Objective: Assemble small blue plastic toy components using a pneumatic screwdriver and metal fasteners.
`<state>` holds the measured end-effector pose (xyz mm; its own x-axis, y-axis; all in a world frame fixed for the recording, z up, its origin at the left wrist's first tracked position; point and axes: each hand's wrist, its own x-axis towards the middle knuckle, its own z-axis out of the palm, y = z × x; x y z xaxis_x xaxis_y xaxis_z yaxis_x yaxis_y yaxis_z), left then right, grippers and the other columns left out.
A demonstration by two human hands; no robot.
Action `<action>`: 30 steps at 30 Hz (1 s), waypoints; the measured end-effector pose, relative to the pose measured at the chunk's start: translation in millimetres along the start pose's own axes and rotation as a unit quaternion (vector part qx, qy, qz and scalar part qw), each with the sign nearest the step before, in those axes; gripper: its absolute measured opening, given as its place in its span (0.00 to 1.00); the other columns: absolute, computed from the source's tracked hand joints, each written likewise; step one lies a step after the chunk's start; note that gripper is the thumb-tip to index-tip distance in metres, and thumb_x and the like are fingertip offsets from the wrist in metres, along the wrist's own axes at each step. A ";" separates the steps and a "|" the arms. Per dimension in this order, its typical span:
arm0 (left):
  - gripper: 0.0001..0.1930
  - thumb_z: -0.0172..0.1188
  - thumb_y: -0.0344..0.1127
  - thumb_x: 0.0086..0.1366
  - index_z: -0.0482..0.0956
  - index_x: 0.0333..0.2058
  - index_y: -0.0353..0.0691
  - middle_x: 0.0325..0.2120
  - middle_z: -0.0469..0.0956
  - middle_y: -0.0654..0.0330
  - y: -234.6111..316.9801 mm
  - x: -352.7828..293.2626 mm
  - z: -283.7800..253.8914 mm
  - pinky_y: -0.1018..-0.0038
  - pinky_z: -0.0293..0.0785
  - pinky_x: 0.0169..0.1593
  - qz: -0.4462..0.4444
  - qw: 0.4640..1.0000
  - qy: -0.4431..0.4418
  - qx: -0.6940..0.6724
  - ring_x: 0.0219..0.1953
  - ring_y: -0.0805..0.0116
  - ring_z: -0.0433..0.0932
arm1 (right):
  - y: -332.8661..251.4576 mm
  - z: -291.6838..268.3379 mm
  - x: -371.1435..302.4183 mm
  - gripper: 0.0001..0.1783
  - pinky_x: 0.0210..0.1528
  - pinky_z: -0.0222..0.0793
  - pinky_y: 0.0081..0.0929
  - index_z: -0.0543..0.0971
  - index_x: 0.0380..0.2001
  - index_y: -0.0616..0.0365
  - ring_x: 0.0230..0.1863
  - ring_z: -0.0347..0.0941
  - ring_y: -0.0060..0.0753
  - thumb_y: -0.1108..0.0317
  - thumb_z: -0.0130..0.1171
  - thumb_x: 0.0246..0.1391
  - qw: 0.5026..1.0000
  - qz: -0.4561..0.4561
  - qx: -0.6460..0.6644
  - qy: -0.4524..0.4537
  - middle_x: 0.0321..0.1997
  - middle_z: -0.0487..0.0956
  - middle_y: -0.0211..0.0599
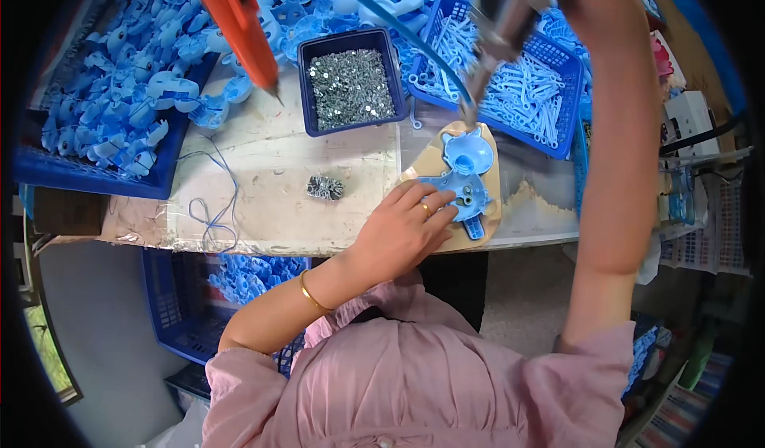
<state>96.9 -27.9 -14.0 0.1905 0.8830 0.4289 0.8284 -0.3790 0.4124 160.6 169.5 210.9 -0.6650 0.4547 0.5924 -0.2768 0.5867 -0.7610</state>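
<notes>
My left hand (406, 223) lies with its fingers over a light-blue plastic toy shell (468, 155), pressing it onto a brown board (430, 161). The shell has a round cup at its far end, and small round fittings show in its body. Raised at the far right, my right hand (588, 1) is wrapped round a metal power screwdriver (504, 17), blurred by motion. The tool's tip points down at the far edge of the shell's cup. A blue air hose (382, 13) slants across to the tool.
An orange power screwdriver (243, 29) hangs at upper left. A dark bin (351, 127) holds small screws; a blue basket (570, 97) holds light-blue ringed sticks. Blue shells fill a crate (96, 181) at left. A small metal cluster (325, 187) and a cord (231, 201) lie on the table.
</notes>
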 end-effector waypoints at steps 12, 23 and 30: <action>0.12 0.60 0.35 0.59 0.79 0.42 0.39 0.46 0.78 0.61 -7.5 3.5 19.3 0.65 0.67 0.59 0.031 0.999 -0.007 0.033 0.50 0.61 0.73 | 26.1 2.7 -98.6 0.28 0.24 0.61 0.19 0.64 0.56 0.65 0.22 0.64 0.21 0.67 0.53 0.51 0.992 0.028 0.124 0.012 0.27 0.67 0.33; 0.10 0.58 0.34 0.59 0.79 0.38 0.39 0.43 0.77 0.62 -0.9 12.3 20.3 0.65 0.67 0.58 0.020 0.997 -0.028 0.069 0.47 0.61 0.73 | 16.0 16.2 -116.2 0.25 0.26 0.67 0.19 0.67 0.50 0.70 0.22 0.71 0.22 0.75 0.58 0.48 0.986 0.005 -0.003 0.169 0.26 0.75 0.33; 0.07 0.62 0.32 0.57 0.78 0.35 0.40 0.40 0.79 0.61 13.7 17.2 5.7 0.64 0.71 0.52 0.031 0.999 0.015 0.036 0.43 0.60 0.76 | -10.9 -37.7 -45.1 0.29 0.28 0.70 0.16 0.74 0.48 0.61 0.25 0.72 0.14 0.49 0.68 0.56 0.995 0.006 0.017 0.094 0.28 0.76 0.28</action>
<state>114.5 -16.3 -5.6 0.2272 0.8499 0.4755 0.8512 -0.4105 0.3270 219.7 167.9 202.5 -0.5269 0.5809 0.6205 -0.2954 0.5593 -0.7745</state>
